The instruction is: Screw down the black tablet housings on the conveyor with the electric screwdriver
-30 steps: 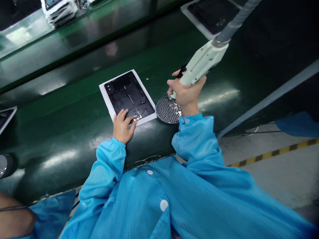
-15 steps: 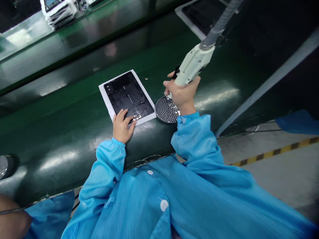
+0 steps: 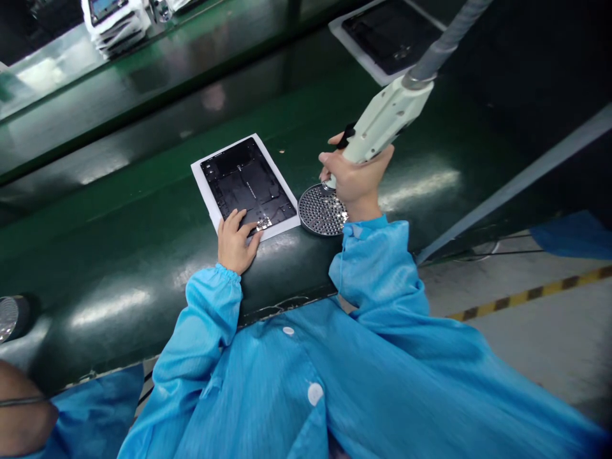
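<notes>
My right hand [image 3: 361, 182] is wrapped round a pale green power screwdriver [image 3: 389, 121], its lower tip over a round metal dish [image 3: 321, 209] with a dimpled, studded surface. Left of the dish, an opened black tablet-like device [image 3: 246, 182] lies on a white sheet [image 3: 205, 191]. My left hand [image 3: 235, 242] rests with spread fingers on the device's near edge, its fingertips beside a small shiny circuit part [image 3: 263, 224]. Nothing is gripped in that hand.
A second black device [image 3: 392, 35] lies on a white tray at the back right. A grey hose leads up from the screwdriver. Stacked white trays [image 3: 119, 29] stand at the back left. Another round dish [image 3: 12, 317] sits far left, near a person's arm [image 3: 23, 411].
My right hand and the screwdriver have shifted slightly right, with the hose leaning further right. My left hand stays in place on the device.
</notes>
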The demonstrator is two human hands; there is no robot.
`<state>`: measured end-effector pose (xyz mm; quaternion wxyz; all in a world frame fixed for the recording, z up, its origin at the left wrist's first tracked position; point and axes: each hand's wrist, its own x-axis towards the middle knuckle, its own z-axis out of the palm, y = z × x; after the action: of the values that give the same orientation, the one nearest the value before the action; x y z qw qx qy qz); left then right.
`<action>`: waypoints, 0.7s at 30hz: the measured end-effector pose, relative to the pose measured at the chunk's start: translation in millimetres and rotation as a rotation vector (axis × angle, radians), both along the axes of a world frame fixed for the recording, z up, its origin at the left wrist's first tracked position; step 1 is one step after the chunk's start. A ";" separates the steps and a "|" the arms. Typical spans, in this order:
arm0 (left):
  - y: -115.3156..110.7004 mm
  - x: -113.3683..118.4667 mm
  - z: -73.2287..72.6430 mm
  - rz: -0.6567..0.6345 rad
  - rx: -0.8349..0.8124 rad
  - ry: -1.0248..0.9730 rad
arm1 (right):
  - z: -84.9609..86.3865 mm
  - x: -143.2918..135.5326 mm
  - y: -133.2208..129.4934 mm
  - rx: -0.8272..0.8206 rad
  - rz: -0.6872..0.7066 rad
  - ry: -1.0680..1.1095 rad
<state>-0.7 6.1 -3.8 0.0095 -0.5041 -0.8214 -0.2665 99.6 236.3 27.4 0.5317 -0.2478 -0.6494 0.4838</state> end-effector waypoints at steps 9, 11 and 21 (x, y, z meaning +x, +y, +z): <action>-1.0 -3.9 2.4 -0.009 0.012 -0.020 | -0.9 -1.9 5.6 -0.030 -0.021 -0.087; -1.5 -2.8 6.5 0.012 0.028 0.003 | 4.6 -1.8 3.1 -0.029 -0.013 -0.071; 80.8 51.9 26.7 -0.134 -0.037 -0.132 | 32.7 8.2 -31.0 -0.057 0.135 0.075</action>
<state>51.2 86.9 22.9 -0.0720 -0.5392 -0.7896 -0.2839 107.8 205.2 60.1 0.5144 -0.2004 -0.6303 0.5459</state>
